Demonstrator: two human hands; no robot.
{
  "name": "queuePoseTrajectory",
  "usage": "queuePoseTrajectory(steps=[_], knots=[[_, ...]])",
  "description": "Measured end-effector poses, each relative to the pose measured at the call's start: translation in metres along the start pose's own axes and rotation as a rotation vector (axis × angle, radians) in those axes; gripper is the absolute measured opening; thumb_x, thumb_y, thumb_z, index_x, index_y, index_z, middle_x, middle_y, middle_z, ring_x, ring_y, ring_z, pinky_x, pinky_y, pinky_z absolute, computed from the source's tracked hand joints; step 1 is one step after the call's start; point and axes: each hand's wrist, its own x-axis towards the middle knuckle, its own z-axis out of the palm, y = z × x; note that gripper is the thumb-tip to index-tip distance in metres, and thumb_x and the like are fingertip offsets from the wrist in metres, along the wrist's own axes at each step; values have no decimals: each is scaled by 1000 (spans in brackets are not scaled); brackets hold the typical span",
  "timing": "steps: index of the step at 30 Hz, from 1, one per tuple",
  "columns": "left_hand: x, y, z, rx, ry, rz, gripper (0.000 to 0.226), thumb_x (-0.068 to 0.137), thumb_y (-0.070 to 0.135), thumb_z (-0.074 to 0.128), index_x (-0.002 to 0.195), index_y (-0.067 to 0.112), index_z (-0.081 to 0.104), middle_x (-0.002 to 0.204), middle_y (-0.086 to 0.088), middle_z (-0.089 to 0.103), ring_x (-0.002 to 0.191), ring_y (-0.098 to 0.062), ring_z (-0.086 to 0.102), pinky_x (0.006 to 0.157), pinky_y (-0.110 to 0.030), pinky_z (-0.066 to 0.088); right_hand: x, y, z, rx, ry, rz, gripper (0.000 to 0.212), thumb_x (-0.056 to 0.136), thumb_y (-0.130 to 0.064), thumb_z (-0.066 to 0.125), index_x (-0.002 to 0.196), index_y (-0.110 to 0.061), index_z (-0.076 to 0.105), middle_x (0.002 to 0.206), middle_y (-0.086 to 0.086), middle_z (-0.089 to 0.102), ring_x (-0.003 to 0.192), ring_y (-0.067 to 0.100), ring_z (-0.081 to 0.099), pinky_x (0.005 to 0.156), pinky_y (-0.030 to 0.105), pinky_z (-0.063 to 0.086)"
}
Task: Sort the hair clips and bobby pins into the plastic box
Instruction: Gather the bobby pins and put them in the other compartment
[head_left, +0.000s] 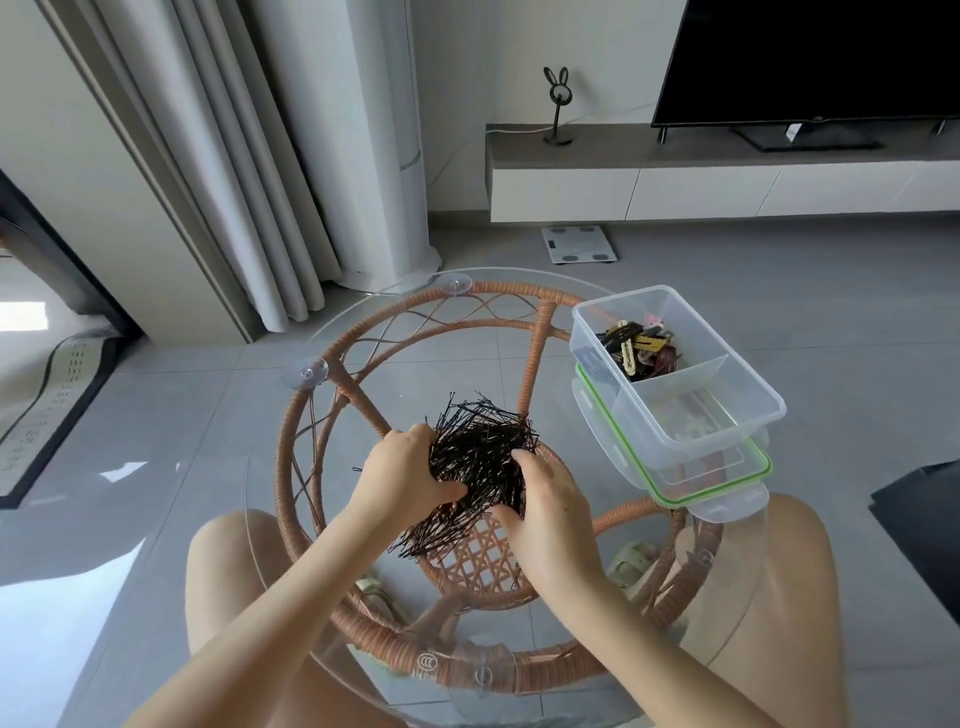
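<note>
A big bundle of black bobby pins sits at the middle of a round glass table top. My left hand grips the bundle from the left and my right hand cups it from the right. A clear plastic box with two compartments stands at the right on its green-rimmed lid. Several coloured hair clips lie in the far compartment. The near compartment holds no pins that I can see.
The glass top rests on a woven rattan frame with suction cups. My bare knees show below the glass on both sides. Beyond are a grey tiled floor, a bathroom scale, curtains and a TV cabinet.
</note>
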Motion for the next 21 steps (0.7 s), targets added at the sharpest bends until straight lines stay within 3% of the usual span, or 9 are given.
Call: queuePoseTrajectory(steps=[4, 7, 10, 14, 18, 21], knots=[[2, -3, -4, -78, 19, -13, 48, 77, 24, 70, 119, 5, 56, 108, -11, 65, 97, -25, 61, 84, -33, 53, 2, 4, -5, 55, 35, 3, 41, 82, -4, 62, 122, -10, 55, 120, 6, 62, 110, 20, 57, 93, 25, 44], [4, -6, -9, -189, 26, -32, 26, 74, 15, 71, 99, 6, 69, 87, -6, 67, 79, -22, 62, 76, -30, 55, 3, 6, -13, 68, 48, -11, 25, 79, -4, 65, 104, -7, 67, 106, 7, 69, 97, 21, 63, 87, 26, 48], [5, -11, -13, -302, 15, -68, 17, 71, 9, 74, 88, 7, 73, 80, -7, 70, 69, -20, 65, 73, -30, 58, 5, 5, -26, 88, 84, -30, 14, 78, -5, 68, 91, -5, 72, 94, 8, 72, 86, 20, 65, 80, 23, 50], [2, -15, -21, -360, 21, -89, 14, 70, 3, 73, 84, 6, 74, 78, -9, 72, 67, -21, 67, 70, -30, 59, 8, 0, -45, 84, 107, -64, 11, 78, -5, 68, 89, -4, 73, 92, 8, 72, 84, 19, 66, 75, 16, 43], [-4, -15, -36, -322, 68, -68, 11, 70, 7, 73, 81, 9, 75, 74, -7, 72, 68, -24, 68, 64, -28, 56, 15, -7, -69, 50, 116, -82, 12, 80, -8, 67, 90, -6, 73, 93, 7, 73, 84, 18, 67, 75, 17, 44], [-7, -11, -48, -309, 110, -43, 6, 70, 6, 71, 72, 10, 74, 71, -9, 73, 63, -24, 66, 62, -30, 56, 23, -9, -89, 54, 89, -59, 11, 80, -10, 67, 89, -9, 73, 90, 6, 73, 71, 15, 66, 69, 19, 49]])
